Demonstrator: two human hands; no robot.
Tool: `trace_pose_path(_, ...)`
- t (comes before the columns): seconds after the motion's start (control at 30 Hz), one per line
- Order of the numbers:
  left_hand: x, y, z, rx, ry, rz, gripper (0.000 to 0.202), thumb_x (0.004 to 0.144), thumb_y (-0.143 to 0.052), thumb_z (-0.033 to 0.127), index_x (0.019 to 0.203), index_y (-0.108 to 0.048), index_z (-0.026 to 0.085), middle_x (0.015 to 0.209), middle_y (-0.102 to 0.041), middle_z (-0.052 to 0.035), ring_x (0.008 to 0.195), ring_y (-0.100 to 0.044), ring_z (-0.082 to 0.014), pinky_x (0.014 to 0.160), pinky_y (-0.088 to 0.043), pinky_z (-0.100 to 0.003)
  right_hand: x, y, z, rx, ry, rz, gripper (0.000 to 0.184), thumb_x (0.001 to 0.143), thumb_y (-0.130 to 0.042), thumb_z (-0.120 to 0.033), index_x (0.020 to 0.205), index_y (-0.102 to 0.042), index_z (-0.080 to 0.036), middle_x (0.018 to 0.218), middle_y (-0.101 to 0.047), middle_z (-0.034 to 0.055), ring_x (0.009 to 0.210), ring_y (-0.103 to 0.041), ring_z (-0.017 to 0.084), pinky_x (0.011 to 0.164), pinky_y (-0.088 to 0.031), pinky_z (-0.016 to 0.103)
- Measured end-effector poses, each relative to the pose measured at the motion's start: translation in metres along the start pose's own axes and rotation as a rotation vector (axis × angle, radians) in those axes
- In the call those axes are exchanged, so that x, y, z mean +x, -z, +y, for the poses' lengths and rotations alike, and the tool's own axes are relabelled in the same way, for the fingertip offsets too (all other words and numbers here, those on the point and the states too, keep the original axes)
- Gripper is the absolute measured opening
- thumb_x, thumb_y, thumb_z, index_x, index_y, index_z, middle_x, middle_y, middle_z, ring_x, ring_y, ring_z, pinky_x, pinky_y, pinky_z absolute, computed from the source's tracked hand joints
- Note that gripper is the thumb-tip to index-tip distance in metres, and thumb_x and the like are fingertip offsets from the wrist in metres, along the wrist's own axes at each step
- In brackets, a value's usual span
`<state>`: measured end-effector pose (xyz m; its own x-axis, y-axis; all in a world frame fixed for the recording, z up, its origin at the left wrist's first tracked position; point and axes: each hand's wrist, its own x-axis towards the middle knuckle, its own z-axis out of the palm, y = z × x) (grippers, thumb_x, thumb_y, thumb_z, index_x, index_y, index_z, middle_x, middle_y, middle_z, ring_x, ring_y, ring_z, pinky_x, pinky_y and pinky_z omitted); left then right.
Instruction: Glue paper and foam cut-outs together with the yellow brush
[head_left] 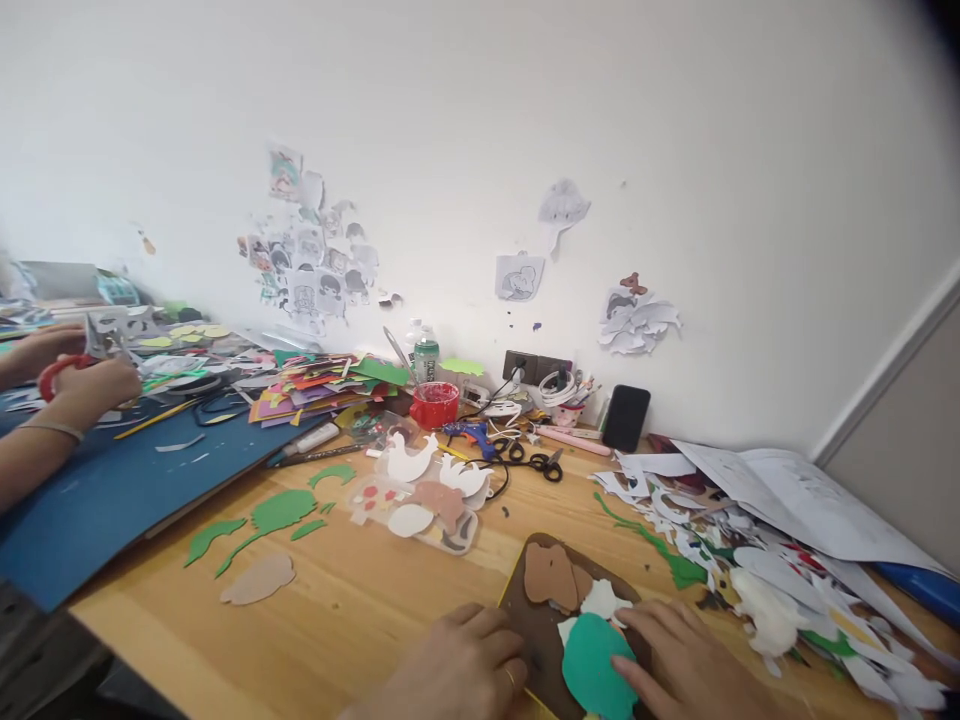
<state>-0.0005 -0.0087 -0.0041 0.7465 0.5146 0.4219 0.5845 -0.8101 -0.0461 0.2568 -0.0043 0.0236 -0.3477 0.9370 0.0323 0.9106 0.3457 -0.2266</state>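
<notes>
At the bottom edge, my left hand (pixel 457 665) lies on the wooden table (pixel 352 600) with its fingers curled against the left side of a dark brown card (pixel 536 625). My right hand (pixel 675 660) rests flat on the card, fingers stretched over a teal paper shape (pixel 596 670). Tan cut-outs (pixel 551 575) and a white cut-out (pixel 604 600) lie on the card above the teal shape.
Another person's hands (pixel 75 385) work with red scissors over a blue sheet (pixel 112 490) at the left. Green cut-outs (pixel 262 520), a clear tray of shapes (pixel 424 495), black scissors (pixel 536 460), a red cup (pixel 435 405), a phone (pixel 626 418) and a paper scrap pile (pixel 750 560) lie around.
</notes>
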Motion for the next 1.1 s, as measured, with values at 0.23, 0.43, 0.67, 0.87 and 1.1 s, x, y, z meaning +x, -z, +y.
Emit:
trace_pose_path(0.23, 0.003, 0.001, 0.011, 0.109, -0.022, 0.018, 0.016, 0.085, -0.051, 0.020, 0.069, -0.048, 0.017, 0.067, -0.056, 0.0031, 0.058, -0.051, -0.0125, 0.047, -0.031, -0.026, 0.014, 0.002, -0.018, -0.044, -0.127, -0.109, 0.024, 0.067, -0.053, -0.025, 0.090, -0.060, -0.020, 0.095, -0.061, 0.0087, 0.094, -0.050, 0.030, 0.079, -0.036, 0.042)
trace_pose_path(0.43, 0.000, -0.011, 0.022, 0.162, 0.026, 0.101, 0.019, 0.080, -0.057, 0.020, 0.063, -0.048, 0.017, 0.057, -0.054, 0.0041, 0.050, -0.050, -0.0120, 0.043, -0.027, -0.027, 0.022, 0.010, -0.018, 0.004, -0.199, -0.191, 0.019, 0.056, -0.053, -0.025, 0.075, -0.053, -0.023, 0.083, -0.060, 0.0057, 0.081, -0.053, 0.027, 0.064, -0.036, 0.036)
trace_pose_path(0.67, 0.024, 0.031, 0.004, -0.101, 0.039, -0.189, 0.015, 0.084, -0.052, 0.028, 0.073, -0.055, 0.018, 0.073, -0.063, 0.0028, 0.063, -0.057, -0.0126, 0.051, -0.038, -0.024, 0.024, 0.008, -0.016, 0.057, -0.138, -0.242, 0.026, 0.055, -0.049, -0.022, 0.080, -0.054, -0.020, 0.086, -0.059, 0.0043, 0.080, -0.052, 0.022, 0.067, -0.034, 0.032)
trace_pose_path(0.87, 0.067, 0.025, -0.020, -0.074, 0.039, -0.243, 0.031, 0.074, -0.061, 0.040, 0.089, -0.058, 0.013, 0.093, -0.063, -0.0074, 0.085, -0.058, -0.0219, 0.063, -0.048, -0.027, 0.023, 0.009, -0.016, 0.074, -0.140, -0.265, 0.029, 0.055, -0.049, -0.022, 0.084, -0.055, -0.020, 0.089, -0.059, 0.0051, 0.083, -0.052, 0.023, 0.066, -0.035, 0.031)
trace_pose_path(1.1, 0.089, 0.008, -0.032, -0.055, -0.027, -0.337, 0.013, 0.076, -0.051, 0.021, 0.081, -0.059, 0.013, 0.076, -0.066, -0.0082, 0.069, -0.063, -0.0245, 0.053, -0.047, -0.029, 0.021, 0.010, -0.015, 0.107, -0.120, -0.268, 0.029, 0.056, -0.051, -0.021, 0.084, -0.055, -0.020, 0.090, -0.058, 0.0042, 0.085, -0.052, 0.022, 0.069, -0.035, 0.032)
